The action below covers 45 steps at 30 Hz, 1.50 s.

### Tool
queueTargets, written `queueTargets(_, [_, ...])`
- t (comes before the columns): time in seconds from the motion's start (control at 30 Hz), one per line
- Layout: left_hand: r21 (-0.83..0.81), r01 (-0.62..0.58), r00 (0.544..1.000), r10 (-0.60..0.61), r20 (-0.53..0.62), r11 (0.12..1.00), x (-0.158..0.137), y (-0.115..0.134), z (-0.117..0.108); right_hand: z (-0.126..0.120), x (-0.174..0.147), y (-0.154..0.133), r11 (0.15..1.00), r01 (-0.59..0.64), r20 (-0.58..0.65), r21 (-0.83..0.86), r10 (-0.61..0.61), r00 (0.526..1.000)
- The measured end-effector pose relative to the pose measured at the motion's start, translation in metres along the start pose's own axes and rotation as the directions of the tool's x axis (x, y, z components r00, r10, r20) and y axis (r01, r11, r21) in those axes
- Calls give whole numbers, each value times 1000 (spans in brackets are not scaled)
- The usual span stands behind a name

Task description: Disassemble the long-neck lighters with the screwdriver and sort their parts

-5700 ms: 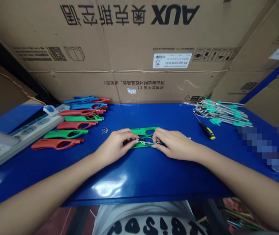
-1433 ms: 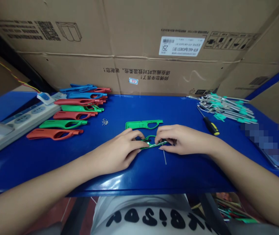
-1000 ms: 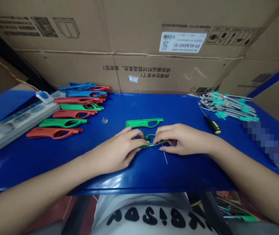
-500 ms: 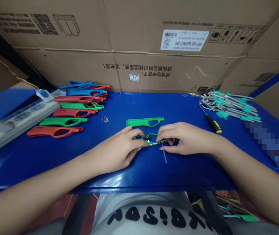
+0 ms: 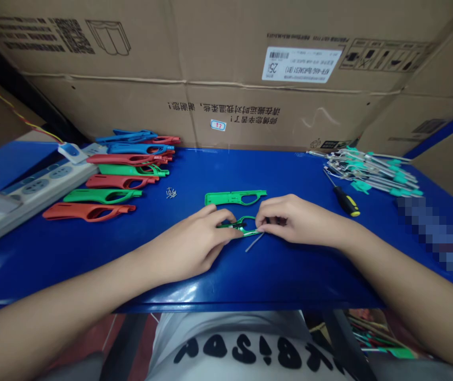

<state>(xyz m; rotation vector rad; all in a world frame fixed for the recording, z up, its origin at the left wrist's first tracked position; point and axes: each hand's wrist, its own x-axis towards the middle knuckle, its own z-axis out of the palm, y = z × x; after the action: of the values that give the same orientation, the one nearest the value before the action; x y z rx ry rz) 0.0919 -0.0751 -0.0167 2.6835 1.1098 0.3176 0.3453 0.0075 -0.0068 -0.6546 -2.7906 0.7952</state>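
Observation:
My left hand (image 5: 198, 243) is closed on the left end of a green lighter handle half (image 5: 250, 233), which lies on the table with dark and shiny parts inside it. A thin clear tube (image 5: 254, 242) sticks out from the right side of that shell, slanting down to the left. The thumb and forefinger of my right hand (image 5: 296, 219) are pinched together at the tube's upper end, covering the shell's right tip. Just behind both hands lies a second green handle half (image 5: 223, 198), its inner side up.
Red, green and blue handle shells (image 5: 109, 196) lie in a stack at left, beside a white power strip (image 5: 44, 182). Small screws (image 5: 171, 193) form a little pile. A screwdriver (image 5: 346, 200) and metal rods with teal parts (image 5: 381, 172) lie at right. A cardboard box (image 5: 226, 69) stands behind.
My right hand has closed from loosely spread fingers to a pinch on the tube. The tube's free end has swung to the left. My left hand stays on the shell.

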Motion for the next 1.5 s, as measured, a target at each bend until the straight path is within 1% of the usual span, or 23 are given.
queueTargets(0.33, [101,-25,1000,24,15,995,-1,5,0,-1,0,2,1000,-6,17,20,6,1000])
queueTargets(0.53, [43,-15,1000,15,-6,999,-1,6,2,-2,0,2,1000,9,27,14,-9,1000])
queueTargets(0.73, [0,-2,1000,2,20,1000,1,7,3,-3,0,1,1000,13,39,9,-14,999])
queueTargets(0.83, [4,2,999,-2,33,1000,2,8,2,-3,0,1,1000,9,52,13,-9,999])
queueTargets(1.07, [72,-23,998,18,60,997,2,10,0,-4,0,-1,999,-3,74,-42,6,997])
queueTargets(1.27, [110,-21,997,12,76,994,3,10,3,-5,-2,-1,997,30,90,-68,-23,996])
queueTargets(1.37, [113,-20,997,11,76,993,2,10,3,-5,-2,-2,997,17,93,-78,-9,996])
queueTargets(1.5, [128,-27,997,18,74,991,1,10,4,-5,-2,-2,990,3,85,-142,9,996])
